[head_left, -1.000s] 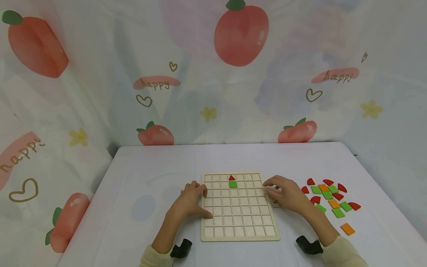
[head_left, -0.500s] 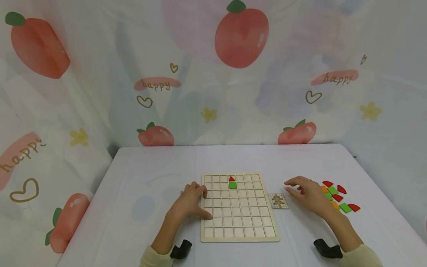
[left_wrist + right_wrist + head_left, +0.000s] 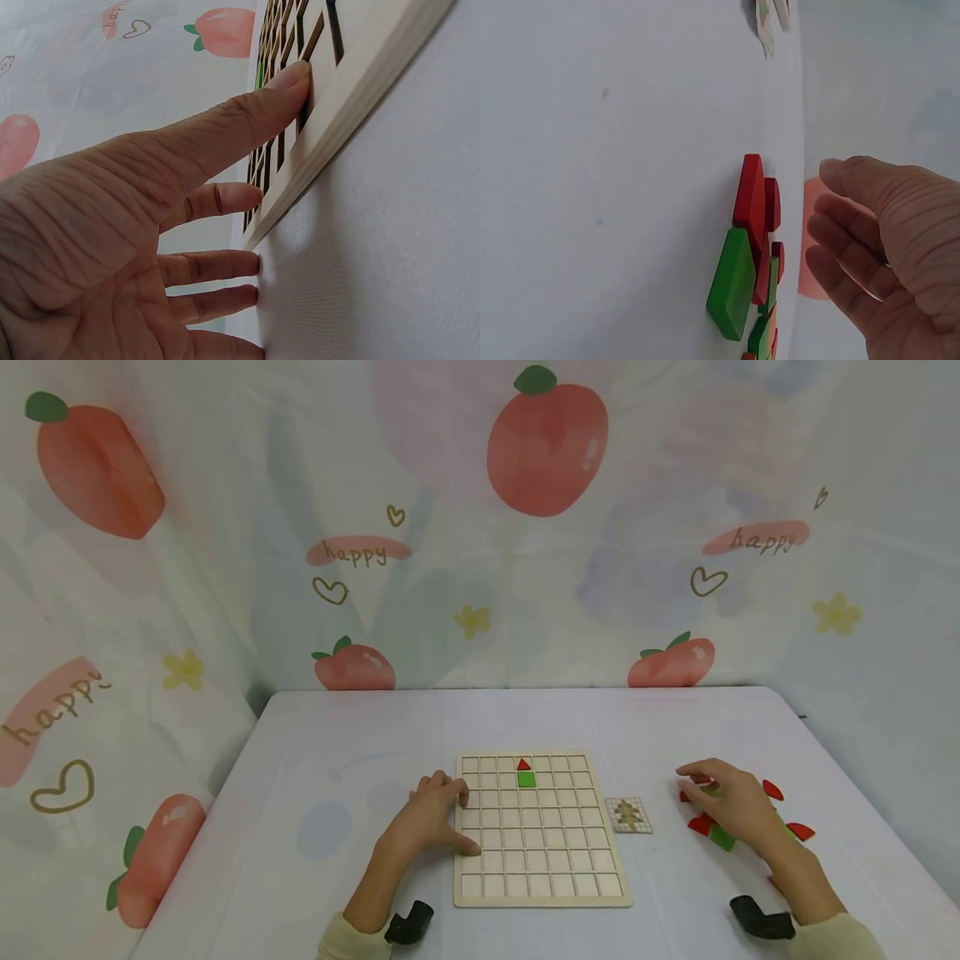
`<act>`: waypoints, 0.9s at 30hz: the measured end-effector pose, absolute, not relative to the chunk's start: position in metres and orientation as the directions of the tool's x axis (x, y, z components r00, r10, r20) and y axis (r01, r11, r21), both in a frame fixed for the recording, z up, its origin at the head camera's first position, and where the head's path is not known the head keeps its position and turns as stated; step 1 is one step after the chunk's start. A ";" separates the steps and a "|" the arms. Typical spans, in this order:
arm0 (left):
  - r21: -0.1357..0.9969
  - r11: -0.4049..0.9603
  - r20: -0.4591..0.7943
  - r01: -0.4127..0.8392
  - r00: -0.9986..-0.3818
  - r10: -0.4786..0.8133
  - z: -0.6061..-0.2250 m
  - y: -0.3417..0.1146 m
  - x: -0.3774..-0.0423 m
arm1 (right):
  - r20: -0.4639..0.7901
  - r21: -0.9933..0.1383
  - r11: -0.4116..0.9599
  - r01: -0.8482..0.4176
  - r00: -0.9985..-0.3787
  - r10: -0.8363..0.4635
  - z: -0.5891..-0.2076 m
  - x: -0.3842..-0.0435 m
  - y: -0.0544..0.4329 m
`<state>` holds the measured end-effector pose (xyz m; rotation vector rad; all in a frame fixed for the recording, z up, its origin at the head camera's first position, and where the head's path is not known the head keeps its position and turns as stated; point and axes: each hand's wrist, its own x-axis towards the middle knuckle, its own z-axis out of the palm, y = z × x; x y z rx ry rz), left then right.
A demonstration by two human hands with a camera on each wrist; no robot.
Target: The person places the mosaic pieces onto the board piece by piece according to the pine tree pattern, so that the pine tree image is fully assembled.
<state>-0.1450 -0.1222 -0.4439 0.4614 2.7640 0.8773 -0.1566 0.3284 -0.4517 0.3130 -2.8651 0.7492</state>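
Observation:
My left hand (image 3: 431, 817) rests on the left edge of a pale wooden grid board (image 3: 555, 900), fingers spread. In the left wrist view the thumb (image 3: 225, 135) lies across the board's rim. A red triangle (image 3: 523, 765) and a green square (image 3: 527, 779) sit in cells near the board's top. Over the loose pieces at the right hovers my right hand (image 3: 731, 802), partly hiding them. In the right wrist view its loosely bent fingers hold nothing, above a red piece (image 3: 751, 196) and a green piece (image 3: 733, 283) on the table.
A small card (image 3: 628, 816) with a tree-like pattern lies just right of the board. Several red, green and orange pieces surround the right hand, such as a red piece (image 3: 801, 832) beyond the wrist. A patterned curtain (image 3: 540, 593) stands behind the white table (image 3: 360, 727).
My right hand has moved right, from the board's right edge to above the loose pieces, uncovering the card. The left hand stays on the board.

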 end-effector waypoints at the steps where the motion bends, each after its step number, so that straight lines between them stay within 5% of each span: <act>1: 0.589 0.774 -0.100 0.231 -0.930 0.354 -0.444 -0.122 -0.145 | 0.194 -0.471 0.853 -0.224 -0.970 -0.147 -0.452 -0.156 0.330; 27: 0.582 0.778 -0.101 0.236 -0.929 0.357 -0.444 -0.122 -0.145 | 0.017 -0.463 0.879 -0.113 -0.993 -0.119 -0.456 -0.176 0.356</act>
